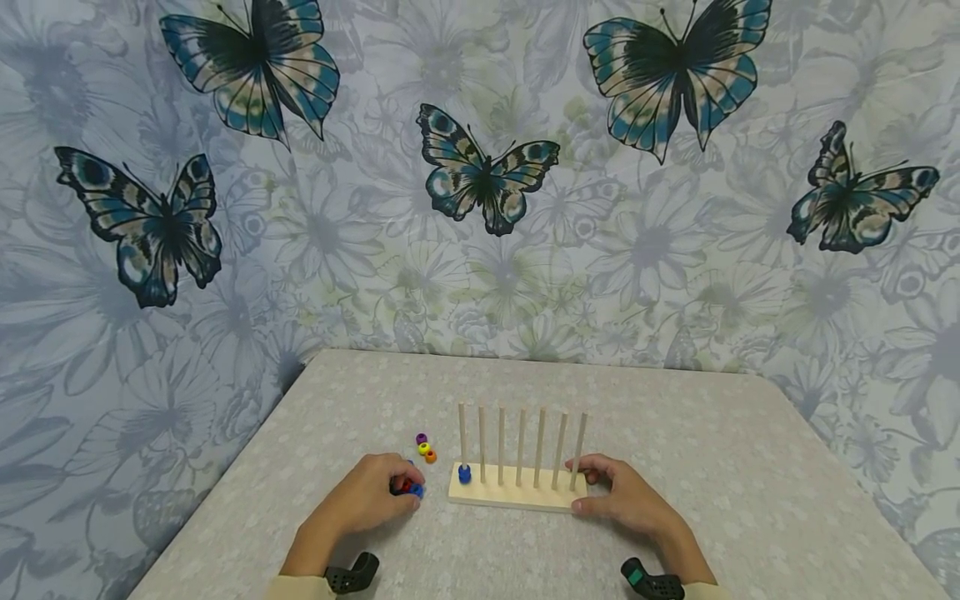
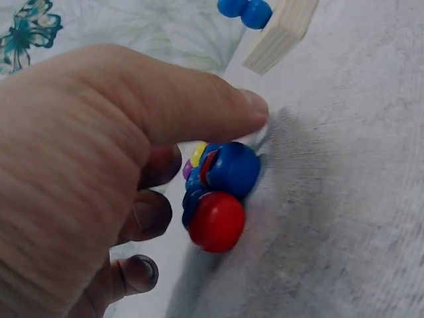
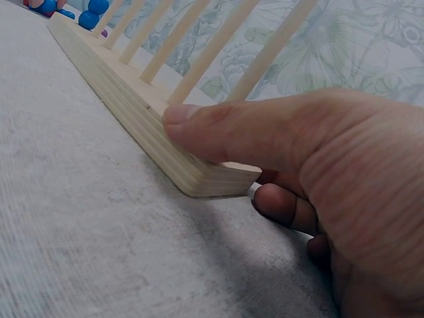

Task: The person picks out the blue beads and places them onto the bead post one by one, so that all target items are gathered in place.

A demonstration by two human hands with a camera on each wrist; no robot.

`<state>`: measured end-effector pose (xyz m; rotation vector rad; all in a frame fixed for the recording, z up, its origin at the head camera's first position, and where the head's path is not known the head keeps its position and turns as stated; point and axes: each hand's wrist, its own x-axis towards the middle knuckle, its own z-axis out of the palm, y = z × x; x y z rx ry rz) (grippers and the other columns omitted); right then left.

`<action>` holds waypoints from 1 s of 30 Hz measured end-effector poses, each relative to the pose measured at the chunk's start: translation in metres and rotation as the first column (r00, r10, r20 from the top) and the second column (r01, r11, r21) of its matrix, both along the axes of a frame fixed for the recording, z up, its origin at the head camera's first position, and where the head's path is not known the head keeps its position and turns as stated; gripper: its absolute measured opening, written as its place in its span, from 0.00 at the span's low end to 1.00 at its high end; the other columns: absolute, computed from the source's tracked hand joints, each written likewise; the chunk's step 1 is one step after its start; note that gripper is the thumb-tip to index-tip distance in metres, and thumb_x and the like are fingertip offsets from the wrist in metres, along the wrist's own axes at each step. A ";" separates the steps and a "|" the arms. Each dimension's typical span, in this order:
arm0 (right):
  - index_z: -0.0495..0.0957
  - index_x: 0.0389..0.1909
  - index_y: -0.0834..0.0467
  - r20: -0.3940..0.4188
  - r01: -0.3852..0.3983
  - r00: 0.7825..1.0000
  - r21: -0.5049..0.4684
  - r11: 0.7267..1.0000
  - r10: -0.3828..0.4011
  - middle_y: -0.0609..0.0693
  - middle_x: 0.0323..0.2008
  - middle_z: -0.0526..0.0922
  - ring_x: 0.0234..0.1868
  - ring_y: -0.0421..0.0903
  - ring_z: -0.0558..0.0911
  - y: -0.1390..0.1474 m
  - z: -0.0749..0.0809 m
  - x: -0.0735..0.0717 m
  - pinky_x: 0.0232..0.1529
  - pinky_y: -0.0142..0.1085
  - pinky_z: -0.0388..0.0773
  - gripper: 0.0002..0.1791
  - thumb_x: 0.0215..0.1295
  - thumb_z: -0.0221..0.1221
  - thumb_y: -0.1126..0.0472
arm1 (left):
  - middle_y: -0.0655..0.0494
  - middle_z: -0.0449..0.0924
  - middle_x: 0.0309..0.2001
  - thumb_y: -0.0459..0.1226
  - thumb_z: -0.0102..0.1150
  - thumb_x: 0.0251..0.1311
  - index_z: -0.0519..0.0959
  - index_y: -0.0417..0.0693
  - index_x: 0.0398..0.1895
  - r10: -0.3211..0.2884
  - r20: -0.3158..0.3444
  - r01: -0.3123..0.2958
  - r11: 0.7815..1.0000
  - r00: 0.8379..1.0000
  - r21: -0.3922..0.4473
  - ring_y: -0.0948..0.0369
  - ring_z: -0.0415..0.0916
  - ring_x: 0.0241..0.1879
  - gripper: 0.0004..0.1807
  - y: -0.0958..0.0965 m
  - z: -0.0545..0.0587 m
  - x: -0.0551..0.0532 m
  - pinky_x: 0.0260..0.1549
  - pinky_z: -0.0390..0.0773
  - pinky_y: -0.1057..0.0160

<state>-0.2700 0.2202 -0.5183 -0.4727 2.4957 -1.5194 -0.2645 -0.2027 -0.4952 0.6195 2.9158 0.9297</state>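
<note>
My right hand (image 1: 630, 498) grips the right end of a wooden peg stand (image 1: 510, 496), its thumb on the front edge and its fingers round behind. Several thin upright pegs rise from the base. Two blue beads (image 3: 93, 13) sit stacked on the leftmost peg; the other pegs are bare. Left of the stand, my left hand (image 1: 360, 498) is arched over a small cluster of blue and red beads on the table. In the left wrist view a blue bead (image 2: 237, 171) and a red bead (image 2: 217, 222) lie between thumb and curved fingers, with gaps showing around them.
Beyond the left hand lie a purple bead (image 1: 422, 438), a yellow bead (image 1: 424, 448) and an orange bead (image 1: 431, 457), close together. A pale patterned cloth covers the table (image 1: 675, 425). Behind it stands a wall (image 1: 360, 275) with flower print and several butterflies.
</note>
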 end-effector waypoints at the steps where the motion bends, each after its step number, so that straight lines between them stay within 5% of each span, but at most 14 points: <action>1: 0.80 0.57 0.53 0.000 0.003 1.000 0.003 1.000 -0.003 0.51 0.55 0.82 0.49 0.45 0.74 0.000 0.000 0.000 0.51 0.31 0.69 0.32 0.49 0.77 0.55 | 0.67 0.73 0.26 0.40 0.74 0.52 0.86 0.61 0.36 0.007 0.005 -0.007 1.000 1.000 0.006 0.69 0.69 0.26 0.09 0.000 0.001 0.001 0.25 0.70 0.68; 21: 0.80 0.58 0.53 -0.010 -0.009 1.000 0.015 1.000 0.009 0.50 0.55 0.82 0.48 0.44 0.73 0.001 -0.001 -0.001 0.51 0.31 0.69 0.32 0.49 0.77 0.55 | 0.68 0.73 0.28 0.41 0.73 0.54 0.87 0.60 0.41 0.157 -0.078 -0.151 0.986 0.985 0.078 0.67 0.66 0.25 0.11 0.002 0.010 0.003 0.22 0.67 0.68; 30: 0.80 0.58 0.54 -0.015 -0.018 1.000 0.001 1.000 0.018 0.51 0.54 0.82 0.48 0.45 0.73 0.000 -0.002 -0.001 0.50 0.31 0.68 0.32 0.50 0.77 0.56 | 0.73 0.78 0.34 0.42 0.72 0.57 0.86 0.59 0.44 0.172 -0.129 -0.156 0.980 0.977 0.127 0.66 0.66 0.24 0.11 0.003 0.013 0.003 0.21 0.67 0.68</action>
